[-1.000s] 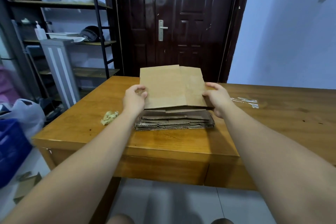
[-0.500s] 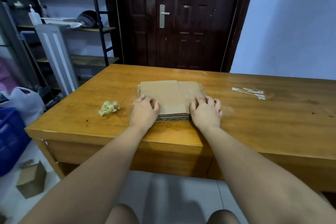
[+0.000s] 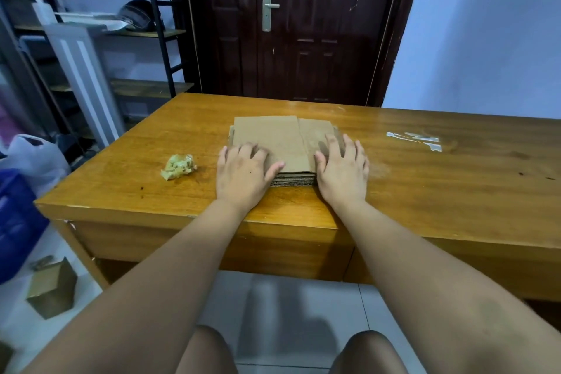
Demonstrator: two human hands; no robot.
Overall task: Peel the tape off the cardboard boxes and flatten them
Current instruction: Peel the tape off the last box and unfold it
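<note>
A stack of flattened cardboard boxes (image 3: 282, 140) lies on the wooden table (image 3: 440, 185), near its front edge. My left hand (image 3: 243, 173) rests palm down on the stack's near left corner with fingers spread. My right hand (image 3: 343, 170) lies flat on the near right corner, fingers apart. Neither hand grips anything. A crumpled ball of peeled tape (image 3: 178, 166) sits on the table to the left of the stack. Strips of clear tape (image 3: 417, 140) lie stuck on the table to the right.
An unflattened cardboard box (image 3: 53, 290) stands on the floor at the lower left, beside a blue bin (image 3: 15, 222) and a white plastic bag (image 3: 33, 155). Metal shelves (image 3: 151, 33) stand at the back left. A dark door (image 3: 303, 24) is behind the table.
The top cardboard sheet, held raised a second ago, now lies flat on the stack. Both hands have come down onto the stack and spread flat. The camera has tilted downward.
</note>
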